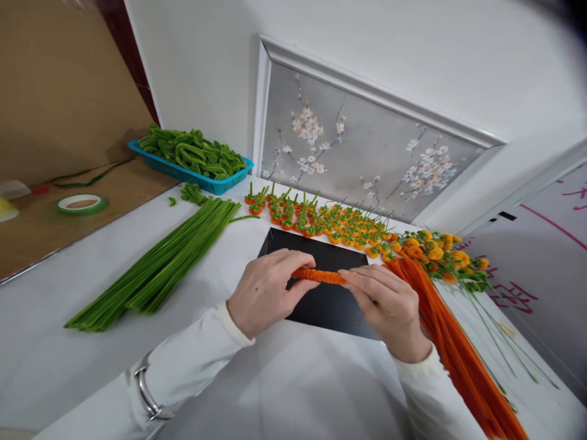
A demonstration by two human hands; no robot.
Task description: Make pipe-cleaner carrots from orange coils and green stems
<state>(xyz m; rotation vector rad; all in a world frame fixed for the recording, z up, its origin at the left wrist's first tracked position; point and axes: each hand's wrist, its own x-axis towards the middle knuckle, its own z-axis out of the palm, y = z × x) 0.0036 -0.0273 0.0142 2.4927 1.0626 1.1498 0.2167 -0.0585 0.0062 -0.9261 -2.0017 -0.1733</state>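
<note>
A short orange coil of pipe cleaner is stretched level between both hands above a black board. Its left end sits between the thumb and fingers of my left hand. At its right end, the fingertips of my right hand are pinched on it. Just beyond the board stand rows of small orange and yellow pipe-cleaner pieces with green stems. Close to my right wrist lies a bundle of long orange pipe cleaners.
Long green pipe cleaners lie on the white table at left. Behind them, a blue basket holds bent green pieces. Finished yellow-orange flowers are heaped at right. Green tape rests on the brown surface; a framed picture backs the table.
</note>
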